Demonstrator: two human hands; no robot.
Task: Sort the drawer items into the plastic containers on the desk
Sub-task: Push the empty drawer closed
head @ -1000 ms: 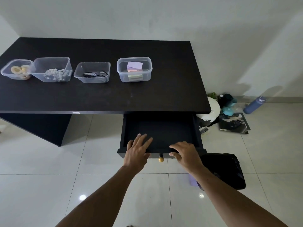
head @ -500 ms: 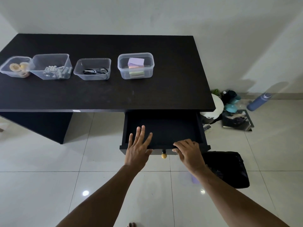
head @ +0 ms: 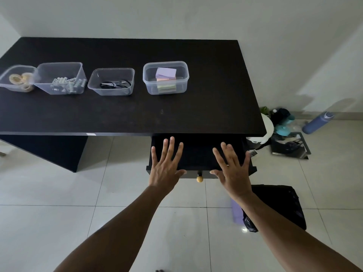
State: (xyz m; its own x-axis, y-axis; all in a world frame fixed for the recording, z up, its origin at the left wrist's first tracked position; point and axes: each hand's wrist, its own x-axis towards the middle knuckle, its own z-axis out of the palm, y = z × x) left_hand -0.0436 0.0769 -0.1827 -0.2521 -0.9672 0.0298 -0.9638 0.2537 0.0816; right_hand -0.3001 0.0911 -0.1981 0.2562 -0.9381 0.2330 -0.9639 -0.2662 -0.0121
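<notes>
Both my hands — left (head: 166, 169) and right (head: 232, 169) — are spread flat and empty over the front of the drawer (head: 198, 154), its knob (head: 199, 179) between them; four containers (head: 166, 77) sit beyond on the worktop (head: 206, 99).

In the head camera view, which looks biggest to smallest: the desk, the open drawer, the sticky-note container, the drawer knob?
1. desk
2. drawer
3. sticky-note container
4. drawer knob
</notes>
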